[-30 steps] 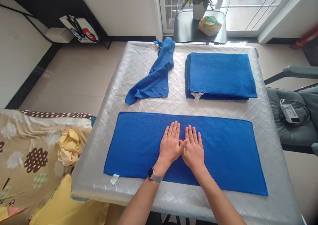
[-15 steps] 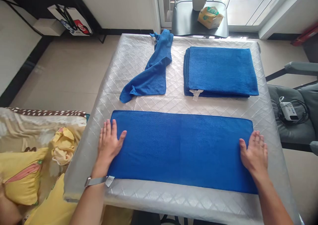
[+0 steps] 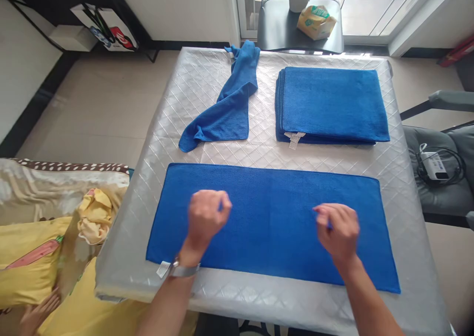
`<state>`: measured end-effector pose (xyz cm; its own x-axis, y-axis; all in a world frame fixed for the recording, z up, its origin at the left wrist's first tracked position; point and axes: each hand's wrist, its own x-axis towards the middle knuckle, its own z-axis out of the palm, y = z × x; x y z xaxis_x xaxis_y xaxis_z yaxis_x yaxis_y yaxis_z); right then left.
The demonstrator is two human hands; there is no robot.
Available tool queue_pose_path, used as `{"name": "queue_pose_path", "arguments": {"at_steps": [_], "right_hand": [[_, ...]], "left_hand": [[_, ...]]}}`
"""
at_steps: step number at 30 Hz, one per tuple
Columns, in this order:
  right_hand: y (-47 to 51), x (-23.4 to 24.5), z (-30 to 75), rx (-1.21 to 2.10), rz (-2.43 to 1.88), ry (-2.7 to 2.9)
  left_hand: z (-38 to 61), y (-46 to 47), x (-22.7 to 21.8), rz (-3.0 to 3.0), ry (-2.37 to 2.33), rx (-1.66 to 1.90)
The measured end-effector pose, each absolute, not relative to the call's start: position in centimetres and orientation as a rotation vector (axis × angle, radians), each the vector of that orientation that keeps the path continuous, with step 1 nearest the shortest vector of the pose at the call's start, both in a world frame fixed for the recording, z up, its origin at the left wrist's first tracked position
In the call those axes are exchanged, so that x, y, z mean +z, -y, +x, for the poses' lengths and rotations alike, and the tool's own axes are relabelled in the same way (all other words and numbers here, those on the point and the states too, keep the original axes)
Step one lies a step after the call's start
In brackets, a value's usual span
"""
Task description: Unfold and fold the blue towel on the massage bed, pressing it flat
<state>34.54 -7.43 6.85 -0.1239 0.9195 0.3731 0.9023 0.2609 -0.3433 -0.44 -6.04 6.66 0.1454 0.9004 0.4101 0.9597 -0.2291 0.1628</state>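
Observation:
A long blue towel lies flat across the near part of the table. My left hand, with a watch on its wrist, hovers over the towel's left half, fingers curled into a loose fist and slightly blurred. Over the towel's right half is my right hand, its fingers also curled in. Neither hand seems to hold anything. Farther back, a crumpled blue towel lies on the left and a stack of folded blue towels on the right.
The table wears a quilted silver cover. A dark chair with a plant pot and a yellow packet stands behind it. A grey seat with a charger is at the right. Patterned bedding and another person's hand are at the lower left.
My hands slid apart from the towel's middle to its two ends, lying flat. Now they have come back inward, lifted off it and curled.

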Motion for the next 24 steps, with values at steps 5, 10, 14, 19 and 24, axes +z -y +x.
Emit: {"name": "queue_pose_path", "arguments": {"at_steps": [5,10,14,19,24], "right_hand": [[2.4,6.4,24.5,0.245,-1.611,2.334],[1.2,3.1,23.3,0.278,-1.787,2.340],[1.4,2.5,23.6,0.245,-1.778,2.332],[1.5,2.8,26.7,0.194,-1.873,2.315],[1.8,2.8,36.9,0.112,-2.161,2.200]], "left_hand": [[8.7,2.1,5.4,-2.676,1.702,-0.634],[10.2,0.6,3.4,-2.745,1.863,-0.402],[10.1,0.7,3.2,-2.745,1.873,-0.350],[6.9,0.6,3.5,-2.711,1.926,-0.297],[-4.3,0.8,3.0,-2.514,2.155,-0.195]]}}
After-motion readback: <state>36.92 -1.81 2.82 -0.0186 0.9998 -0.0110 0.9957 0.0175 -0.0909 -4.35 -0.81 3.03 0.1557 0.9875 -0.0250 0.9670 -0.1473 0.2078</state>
